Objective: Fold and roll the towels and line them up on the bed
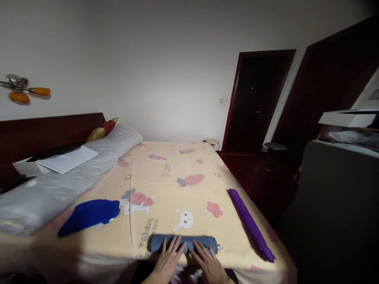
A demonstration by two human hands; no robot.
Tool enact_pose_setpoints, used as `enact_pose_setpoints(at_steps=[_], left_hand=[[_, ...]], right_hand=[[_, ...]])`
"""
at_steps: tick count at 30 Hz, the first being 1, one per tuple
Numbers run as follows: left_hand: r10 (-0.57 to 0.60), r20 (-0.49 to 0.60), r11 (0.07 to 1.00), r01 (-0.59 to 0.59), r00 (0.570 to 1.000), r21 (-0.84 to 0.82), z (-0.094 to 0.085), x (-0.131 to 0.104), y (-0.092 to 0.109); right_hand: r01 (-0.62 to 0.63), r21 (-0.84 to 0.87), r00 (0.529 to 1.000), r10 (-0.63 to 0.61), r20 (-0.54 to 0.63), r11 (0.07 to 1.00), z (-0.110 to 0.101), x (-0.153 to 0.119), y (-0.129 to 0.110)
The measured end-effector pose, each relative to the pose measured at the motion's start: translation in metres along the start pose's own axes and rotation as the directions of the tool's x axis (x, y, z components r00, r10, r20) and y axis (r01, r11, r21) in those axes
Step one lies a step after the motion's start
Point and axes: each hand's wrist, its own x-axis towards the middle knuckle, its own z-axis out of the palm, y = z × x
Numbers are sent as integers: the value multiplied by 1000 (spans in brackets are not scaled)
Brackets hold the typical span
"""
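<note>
A rolled or folded blue-grey cloth (155,242) lies crosswise near the front edge of the bed. My left hand (168,258) rests on its middle with the fingers spread. Just to the right, my right hand (209,262) lies on the same cloth, its fingers also stretched out and apart. A white tag or corner shows at the cloth's right end. To the right lies a long purple roll of cloth (250,223), apart from my hands. A flat, folded bright-blue cloth (90,215) is on the left of the bed.
A yellow rabbit-print sheet (166,185) covers the bed. Along the headboard (50,124) runs a long grey pillow (74,179) with a white flat box (68,159) on it. Two stools (275,146) stand near the dark door (257,102). A dark grey panel (334,197) rises at right.
</note>
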Motion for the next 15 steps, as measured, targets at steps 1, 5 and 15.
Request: enact_pose_setpoints(at_steps=[1,5,15], left_hand=[[18,30,1000,-17,999,-13,-3,-1,4],[-15,125,999,21,992,-43,-23,-5,7],[-145,19,986,143,989,79,-24,-9,-39]], right_hand=[[12,13,1000,-12,17,1000,1,0,-1],[-109,7,993,109,36,994,6,-4,13],[-189,-83,981,184,-66,978,25,-10,46]])
